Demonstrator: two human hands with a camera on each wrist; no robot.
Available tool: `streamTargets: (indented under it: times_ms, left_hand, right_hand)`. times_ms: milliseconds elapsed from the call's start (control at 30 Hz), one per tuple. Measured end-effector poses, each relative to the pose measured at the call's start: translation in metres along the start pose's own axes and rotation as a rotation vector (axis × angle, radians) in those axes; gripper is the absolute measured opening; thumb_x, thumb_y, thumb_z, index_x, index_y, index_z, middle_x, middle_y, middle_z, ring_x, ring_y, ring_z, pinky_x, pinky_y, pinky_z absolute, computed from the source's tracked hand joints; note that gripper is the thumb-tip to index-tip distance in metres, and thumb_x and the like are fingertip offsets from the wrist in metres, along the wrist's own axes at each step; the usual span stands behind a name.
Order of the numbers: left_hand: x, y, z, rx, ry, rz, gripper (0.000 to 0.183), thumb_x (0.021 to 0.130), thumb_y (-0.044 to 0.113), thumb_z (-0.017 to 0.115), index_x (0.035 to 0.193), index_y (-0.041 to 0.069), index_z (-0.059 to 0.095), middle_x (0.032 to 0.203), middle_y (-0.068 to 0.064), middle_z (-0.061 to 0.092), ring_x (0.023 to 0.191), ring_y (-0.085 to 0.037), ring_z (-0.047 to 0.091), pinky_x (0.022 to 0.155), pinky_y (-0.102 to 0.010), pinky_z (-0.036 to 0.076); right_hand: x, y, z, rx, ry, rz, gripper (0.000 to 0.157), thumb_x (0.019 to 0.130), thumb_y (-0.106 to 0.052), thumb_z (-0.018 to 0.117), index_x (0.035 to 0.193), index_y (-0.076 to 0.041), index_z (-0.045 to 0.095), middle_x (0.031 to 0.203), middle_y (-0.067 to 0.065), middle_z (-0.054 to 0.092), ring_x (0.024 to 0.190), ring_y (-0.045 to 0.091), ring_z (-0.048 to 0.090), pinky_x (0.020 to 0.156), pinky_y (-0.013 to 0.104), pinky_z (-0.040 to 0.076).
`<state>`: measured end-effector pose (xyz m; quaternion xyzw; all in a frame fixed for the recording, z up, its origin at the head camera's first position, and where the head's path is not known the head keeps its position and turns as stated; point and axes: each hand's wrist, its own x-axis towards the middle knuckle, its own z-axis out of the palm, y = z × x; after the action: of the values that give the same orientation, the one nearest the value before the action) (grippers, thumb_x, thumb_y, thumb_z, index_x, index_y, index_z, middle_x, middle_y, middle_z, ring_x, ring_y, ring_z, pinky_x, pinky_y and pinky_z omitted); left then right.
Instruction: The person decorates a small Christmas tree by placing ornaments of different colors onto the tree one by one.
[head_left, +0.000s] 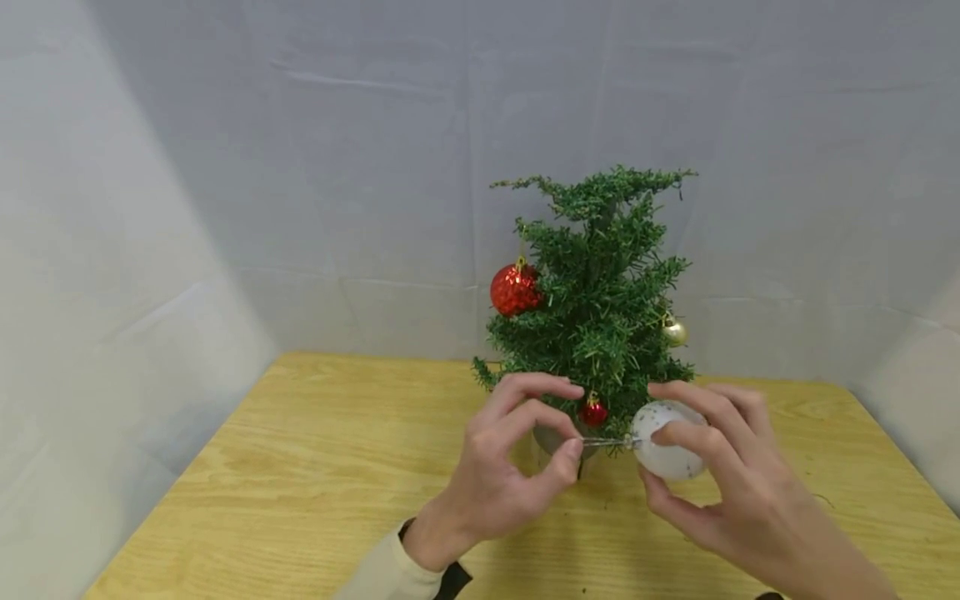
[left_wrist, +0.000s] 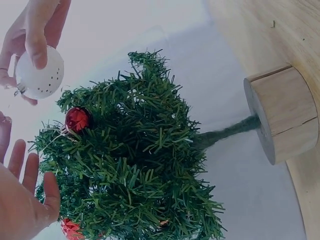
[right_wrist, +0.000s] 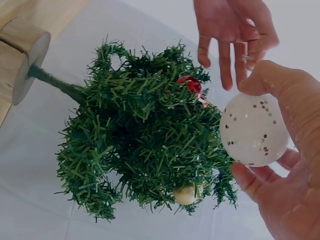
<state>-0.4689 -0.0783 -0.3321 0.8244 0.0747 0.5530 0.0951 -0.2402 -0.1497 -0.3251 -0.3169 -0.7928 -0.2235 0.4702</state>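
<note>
A white bauble (head_left: 670, 462) with silvery specks is gripped between the thumb and fingers of my right hand (head_left: 738, 467). From its cap a thin hanging loop (head_left: 600, 442) stretches left, and my left hand (head_left: 510, 467) pinches the far end between thumb and index finger. Both hands are in front of a small green Christmas tree (head_left: 600, 283). On the tree hang a large red bauble (head_left: 514, 289) at the left, a small red bauble (head_left: 593, 412) low in front and a small gold bauble (head_left: 675, 332) at the right. In the right wrist view the white bauble (right_wrist: 255, 131) shows its speckles.
The tree stands in a round wooden base (left_wrist: 287, 115) on a wooden table (head_left: 315, 467). Grey-white cloth (head_left: 337, 208) hangs behind and at the sides of the table.
</note>
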Motion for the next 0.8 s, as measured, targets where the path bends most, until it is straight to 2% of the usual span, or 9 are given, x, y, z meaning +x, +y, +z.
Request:
streamTargets:
  times_ms: [100, 233, 300, 533, 667, 800]
  left_hand:
    - [0.001, 0.001, 0.000, 0.003, -0.003, 0.003, 0.008, 0.086, 0.003, 0.068, 0.091, 0.009, 0.066, 0.120, -0.014, 0.065, 0.099, -0.021, 0.062, 0.088, -0.027, 0.055]
    - [0.002, 0.001, 0.001, 0.035, -0.004, 0.032, 0.009, 0.085, 0.002, 0.069, 0.090, 0.010, 0.067, 0.119, -0.013, 0.066, 0.106, -0.022, 0.063, 0.097, -0.035, 0.053]
    - [0.003, 0.001, 0.002, 0.071, -0.002, 0.058, 0.010, 0.084, 0.003, 0.070, 0.089, 0.011, 0.067, 0.118, -0.012, 0.067, 0.110, -0.023, 0.063, 0.100, -0.037, 0.051]
    - [0.004, -0.002, 0.005, 0.224, -0.003, 0.176, 0.002, 0.087, 0.013, 0.070, 0.088, 0.015, 0.069, 0.114, -0.007, 0.071, 0.110, -0.020, 0.064, 0.095, -0.033, 0.050]
    - [0.006, -0.002, 0.006, 0.313, 0.009, 0.269, 0.005, 0.091, 0.017, 0.067, 0.088, 0.015, 0.071, 0.110, -0.005, 0.074, 0.107, -0.019, 0.066, 0.092, -0.031, 0.050]
    - [0.007, 0.001, 0.008, 0.421, 0.025, 0.352, 0.010, 0.093, 0.019, 0.064, 0.088, 0.017, 0.073, 0.107, -0.002, 0.075, 0.106, -0.018, 0.069, 0.090, -0.032, 0.050]
  right_hand:
    - [-0.001, 0.001, 0.000, -0.004, -0.013, -0.006, 0.045, 0.102, -0.049, 0.049, 0.103, -0.006, 0.061, 0.115, 0.017, 0.064, 0.101, 0.028, 0.052, 0.084, 0.026, 0.044]
    - [-0.002, 0.001, 0.000, 0.035, -0.033, -0.009, 0.047, 0.100, -0.051, 0.051, 0.102, -0.005, 0.059, 0.110, 0.015, 0.060, 0.098, 0.015, 0.055, 0.067, 0.014, 0.051]
    - [-0.001, 0.000, 0.001, 0.078, -0.037, -0.015, 0.045, 0.100, -0.049, 0.053, 0.098, -0.004, 0.058, 0.108, 0.012, 0.060, 0.095, 0.012, 0.057, 0.065, 0.012, 0.051]
    - [0.004, -0.003, 0.009, 0.126, 0.046, -0.052, 0.040, 0.105, -0.038, 0.053, 0.084, -0.004, 0.054, 0.091, 0.005, 0.064, 0.071, 0.012, 0.060, 0.060, 0.009, 0.048]
    - [0.007, -0.006, 0.012, 0.126, 0.093, -0.058, 0.039, 0.106, -0.033, 0.053, 0.088, 0.000, 0.063, 0.089, 0.006, 0.065, 0.071, 0.010, 0.058, 0.061, 0.011, 0.047]
    - [0.008, -0.006, 0.013, 0.099, 0.088, -0.051, 0.039, 0.107, -0.033, 0.053, 0.098, -0.001, 0.074, 0.091, 0.005, 0.068, 0.076, 0.010, 0.058, 0.063, 0.013, 0.047]
